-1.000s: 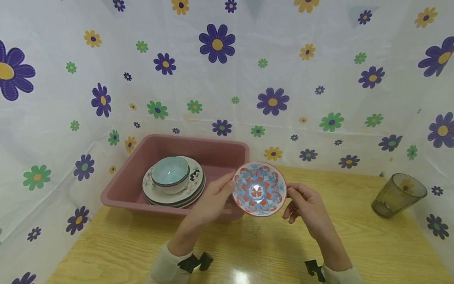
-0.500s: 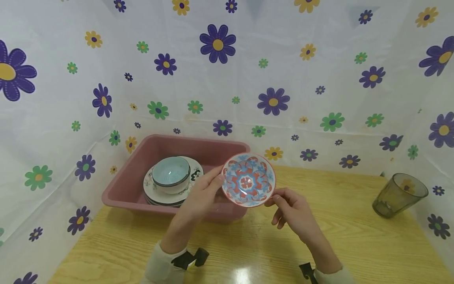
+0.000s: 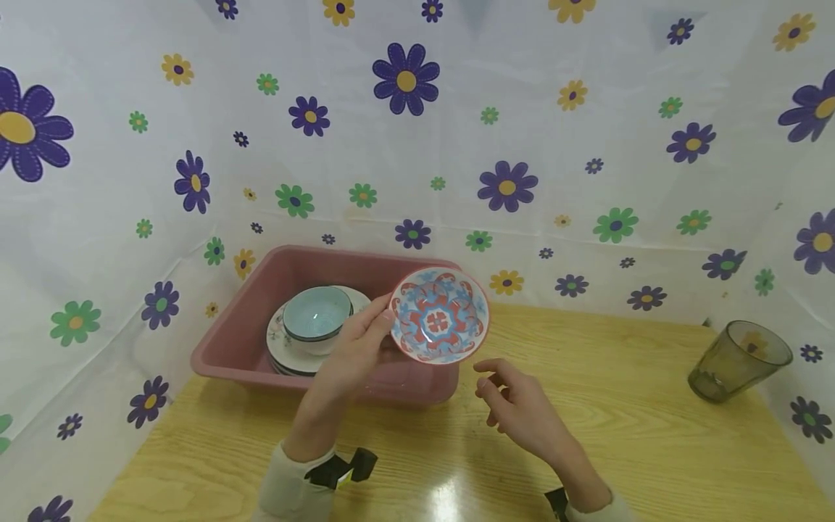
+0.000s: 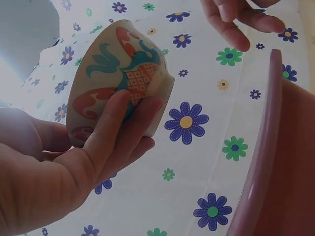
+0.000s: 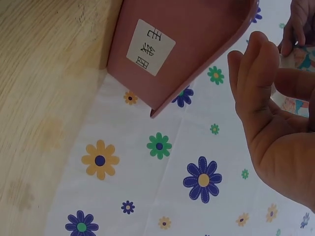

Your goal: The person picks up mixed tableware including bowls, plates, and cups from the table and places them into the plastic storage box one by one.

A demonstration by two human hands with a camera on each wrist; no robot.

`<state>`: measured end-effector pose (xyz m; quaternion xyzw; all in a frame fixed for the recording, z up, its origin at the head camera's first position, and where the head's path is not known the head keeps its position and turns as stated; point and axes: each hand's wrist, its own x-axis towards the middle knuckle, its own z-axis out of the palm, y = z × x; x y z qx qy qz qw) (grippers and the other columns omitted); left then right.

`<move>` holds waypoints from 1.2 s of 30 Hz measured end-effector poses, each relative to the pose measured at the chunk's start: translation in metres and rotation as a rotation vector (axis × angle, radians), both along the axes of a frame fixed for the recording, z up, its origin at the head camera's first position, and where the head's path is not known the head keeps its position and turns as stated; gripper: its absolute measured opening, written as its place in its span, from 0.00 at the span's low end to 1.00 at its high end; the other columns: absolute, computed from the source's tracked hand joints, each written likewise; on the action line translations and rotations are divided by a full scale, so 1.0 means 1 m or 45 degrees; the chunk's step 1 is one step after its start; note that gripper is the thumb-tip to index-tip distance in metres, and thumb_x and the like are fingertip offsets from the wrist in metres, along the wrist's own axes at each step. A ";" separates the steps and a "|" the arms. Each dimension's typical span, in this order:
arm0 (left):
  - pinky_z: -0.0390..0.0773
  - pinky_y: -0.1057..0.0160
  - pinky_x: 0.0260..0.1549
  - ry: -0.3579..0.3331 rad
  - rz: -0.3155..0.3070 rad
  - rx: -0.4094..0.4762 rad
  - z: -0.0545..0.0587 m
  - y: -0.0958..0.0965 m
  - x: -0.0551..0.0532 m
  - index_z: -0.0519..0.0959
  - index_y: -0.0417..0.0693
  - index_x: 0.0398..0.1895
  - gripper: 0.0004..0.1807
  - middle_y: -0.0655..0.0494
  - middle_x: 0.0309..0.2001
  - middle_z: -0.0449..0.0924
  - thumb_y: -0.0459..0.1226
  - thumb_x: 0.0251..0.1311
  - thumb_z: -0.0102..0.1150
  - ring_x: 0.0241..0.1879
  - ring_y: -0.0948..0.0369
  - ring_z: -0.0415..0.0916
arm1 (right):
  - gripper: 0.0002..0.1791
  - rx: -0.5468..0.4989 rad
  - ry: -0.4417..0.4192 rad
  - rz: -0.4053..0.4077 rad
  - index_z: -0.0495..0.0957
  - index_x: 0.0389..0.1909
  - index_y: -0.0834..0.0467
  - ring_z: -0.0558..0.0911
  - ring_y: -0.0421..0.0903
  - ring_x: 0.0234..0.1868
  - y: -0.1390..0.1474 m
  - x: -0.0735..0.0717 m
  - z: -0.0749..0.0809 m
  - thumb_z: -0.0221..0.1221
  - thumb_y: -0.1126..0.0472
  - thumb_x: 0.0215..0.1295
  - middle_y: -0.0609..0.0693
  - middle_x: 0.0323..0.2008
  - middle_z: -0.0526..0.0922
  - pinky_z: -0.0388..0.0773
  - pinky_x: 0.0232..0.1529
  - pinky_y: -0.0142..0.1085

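Observation:
A patterned bowl (image 3: pixel 438 316), white with red and blue motifs, is held up over the right part of the pink basin (image 3: pixel 417 388). My left hand (image 3: pixel 349 351) grips it at its left side, thumb at the rim and fingers spread under its outer wall, as the left wrist view shows on the bowl (image 4: pixel 118 81). The bowl's inside is tipped toward the head camera. Just below and right of it, my right hand (image 3: pixel 518 409) hovers apart from the bowl, its fingers loosely bent and holding nothing. Inside the basin, a light blue bowl (image 3: pixel 317 313) sits on stacked plates (image 3: pixel 280 346).
A tinted drinking glass (image 3: pixel 737 362) stands on the wooden table (image 3: pixel 626 413) at the right. Flower-printed white cloth (image 3: pixel 365 130) hangs behind and at both sides. The basin's outer wall bears a white label (image 5: pixel 150 47) with handwriting.
The patterned bowl has moved left and up with my left hand, now over the basin. My right hand has let go of its rim and drawn away downward.

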<state>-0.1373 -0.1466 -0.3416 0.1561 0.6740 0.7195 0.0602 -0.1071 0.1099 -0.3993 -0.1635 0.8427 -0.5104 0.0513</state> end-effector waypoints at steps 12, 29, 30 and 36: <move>0.84 0.59 0.44 -0.025 0.056 0.078 0.003 -0.014 -0.002 0.56 0.40 0.76 0.25 0.32 0.60 0.70 0.36 0.80 0.30 0.50 0.52 0.80 | 0.17 -0.009 -0.063 0.093 0.73 0.61 0.60 0.83 0.52 0.24 -0.012 0.003 -0.004 0.52 0.59 0.76 0.58 0.45 0.81 0.82 0.23 0.36; 0.84 0.63 0.42 -0.001 0.157 0.053 0.002 -0.036 -0.008 0.55 0.39 0.76 0.26 0.33 0.61 0.70 0.37 0.80 0.30 0.47 0.58 0.81 | 0.16 -0.012 0.001 0.139 0.75 0.60 0.60 0.82 0.47 0.29 -0.020 0.005 -0.011 0.54 0.64 0.74 0.59 0.54 0.79 0.84 0.27 0.40; 0.84 0.63 0.42 -0.004 0.160 0.058 0.001 -0.037 -0.009 0.55 0.39 0.76 0.26 0.33 0.61 0.69 0.37 0.80 0.30 0.47 0.58 0.81 | 0.16 -0.013 0.003 0.142 0.75 0.59 0.61 0.82 0.48 0.29 -0.020 0.005 -0.011 0.53 0.64 0.74 0.59 0.54 0.79 0.84 0.27 0.39; 0.84 0.61 0.44 -0.022 0.190 0.076 0.001 -0.043 -0.012 0.56 0.39 0.76 0.26 0.34 0.61 0.69 0.38 0.80 0.30 0.46 0.56 0.82 | 0.16 -0.018 0.002 0.155 0.74 0.60 0.61 0.82 0.52 0.29 -0.021 0.005 -0.014 0.53 0.63 0.74 0.60 0.54 0.79 0.83 0.26 0.35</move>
